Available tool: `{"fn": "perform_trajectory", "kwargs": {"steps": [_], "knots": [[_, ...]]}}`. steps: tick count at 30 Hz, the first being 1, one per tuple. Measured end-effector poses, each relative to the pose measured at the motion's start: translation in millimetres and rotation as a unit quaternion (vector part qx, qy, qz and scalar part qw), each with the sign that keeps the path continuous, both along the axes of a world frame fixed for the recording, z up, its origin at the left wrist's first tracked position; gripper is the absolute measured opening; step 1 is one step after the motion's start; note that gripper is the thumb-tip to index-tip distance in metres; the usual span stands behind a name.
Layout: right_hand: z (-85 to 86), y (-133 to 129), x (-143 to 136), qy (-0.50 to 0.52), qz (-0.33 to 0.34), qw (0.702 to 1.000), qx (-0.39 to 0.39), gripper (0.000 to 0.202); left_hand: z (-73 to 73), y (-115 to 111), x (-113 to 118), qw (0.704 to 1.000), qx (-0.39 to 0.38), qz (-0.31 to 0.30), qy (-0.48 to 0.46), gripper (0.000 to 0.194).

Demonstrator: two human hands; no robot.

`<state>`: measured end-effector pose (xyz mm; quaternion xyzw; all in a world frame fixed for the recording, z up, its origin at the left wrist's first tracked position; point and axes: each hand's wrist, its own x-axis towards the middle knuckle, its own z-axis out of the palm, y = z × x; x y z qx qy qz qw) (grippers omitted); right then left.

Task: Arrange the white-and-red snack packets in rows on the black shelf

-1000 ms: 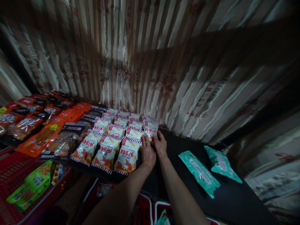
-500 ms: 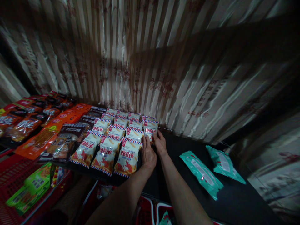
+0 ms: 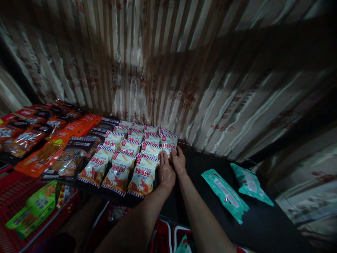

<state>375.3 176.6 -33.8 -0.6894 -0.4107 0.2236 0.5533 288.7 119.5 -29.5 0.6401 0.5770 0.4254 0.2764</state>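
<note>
Rows of white snack bags with red lettering [image 3: 143, 174] lie overlapping on a black surface [image 3: 195, 154]. At the right end of the rows, a white snack bag [image 3: 169, 141] sits between my two hands, near the back. My left hand [image 3: 166, 172] rests along its lower left side, beside the front bags, fingers together. My right hand [image 3: 179, 161] touches its lower right edge with the fingers bent. Both hands appear to hold this bag by its sides, and its lower part is hidden by the fingers.
Two teal packets [image 3: 225, 195] [image 3: 251, 183] lie to the right. Brown bags [image 3: 70, 158], orange packets [image 3: 43, 156] and black-orange bags [image 3: 26, 140] fill the left. Red baskets [image 3: 15, 189] stand below the front edge. A striped curtain [image 3: 147, 70] hangs behind.
The view has shifted very slightly. Both hands stay at the same white bag, with no clear movement of the bags.
</note>
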Motion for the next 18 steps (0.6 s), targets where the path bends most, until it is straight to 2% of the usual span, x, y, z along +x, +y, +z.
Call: {"fn": "perform_trajectory", "kwargs": {"steps": [10,14,18], "knots": [[14.8,-34,-14,-0.025,-0.017,0.999,-0.011,0.063,9.9,-3,-4,1.000,-0.007,0.003,-0.010,0.056],[30.5,-49,-17,-0.029,-0.044,0.999,0.007,0.060,9.5,-10,-4,0.999,0.031,-0.006,-0.025,0.057],[50.5,-53,-16,-0.001,-0.053,0.998,0.040,0.054,14.2,-30,-6,0.997,0.047,-0.014,-0.061,0.061]]}}
